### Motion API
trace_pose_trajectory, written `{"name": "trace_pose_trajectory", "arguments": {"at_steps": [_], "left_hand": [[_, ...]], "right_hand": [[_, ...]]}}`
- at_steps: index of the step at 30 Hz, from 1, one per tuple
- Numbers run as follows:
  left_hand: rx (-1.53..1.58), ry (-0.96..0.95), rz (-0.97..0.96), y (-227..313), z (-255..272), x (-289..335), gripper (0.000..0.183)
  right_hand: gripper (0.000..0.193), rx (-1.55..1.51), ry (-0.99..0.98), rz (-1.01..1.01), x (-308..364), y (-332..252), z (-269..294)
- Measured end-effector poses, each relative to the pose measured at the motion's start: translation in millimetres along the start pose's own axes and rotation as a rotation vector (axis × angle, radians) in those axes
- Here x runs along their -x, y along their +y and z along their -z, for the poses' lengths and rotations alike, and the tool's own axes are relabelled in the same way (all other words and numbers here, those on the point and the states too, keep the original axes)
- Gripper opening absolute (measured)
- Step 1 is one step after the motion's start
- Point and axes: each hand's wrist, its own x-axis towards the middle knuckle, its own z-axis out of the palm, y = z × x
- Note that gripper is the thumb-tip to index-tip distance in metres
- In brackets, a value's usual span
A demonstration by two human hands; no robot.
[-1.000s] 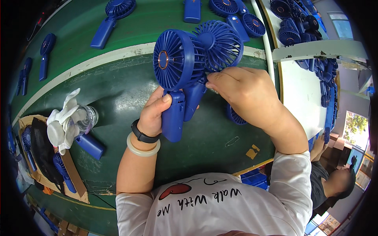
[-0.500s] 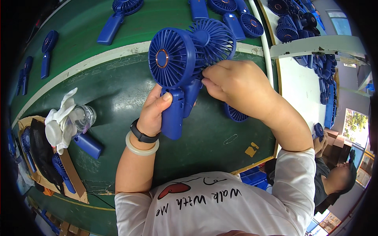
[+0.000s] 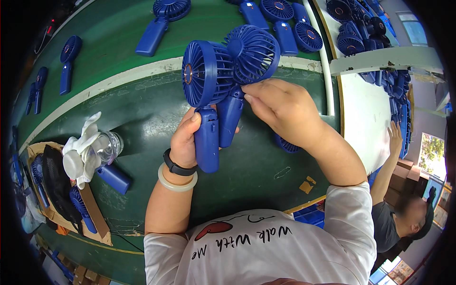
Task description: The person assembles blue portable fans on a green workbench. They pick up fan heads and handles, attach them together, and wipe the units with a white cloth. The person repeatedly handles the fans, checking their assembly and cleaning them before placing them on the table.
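L grip (image 3: 182,137) clasps blue round-caged plastic handheld fan (image 3: 207,92) plus rear twin (image 3: 236,90), prob. for steadiness; R grip (image 3: 285,107) pinches twin's neck.

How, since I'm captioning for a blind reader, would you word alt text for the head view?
A person's left hand holds two blue fans above a green table, with the right hand at the rear fan's neck. More fans lie beyond.

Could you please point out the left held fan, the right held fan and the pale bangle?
Left held fan (image 3: 205,136), head view: handle.
Right held fan (image 3: 231,113), head view: handle.
Pale bangle (image 3: 178,188), head view: front arc.
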Motion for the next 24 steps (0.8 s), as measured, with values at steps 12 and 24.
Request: {"name": "trace_pose_trajectory", "arguments": {"at_steps": [12,24], "left_hand": [[-0.155,0.148,-0.111,3,-17,-1,0.067],[0.059,-0.025,-0.001,3,5,-1,0.071]], "right_hand": [[0.013,-0.148,-0.132,-0.130,-17,0,7],[0.009,-0.189,0.050,-0.094,-10,-1,-3]]}}
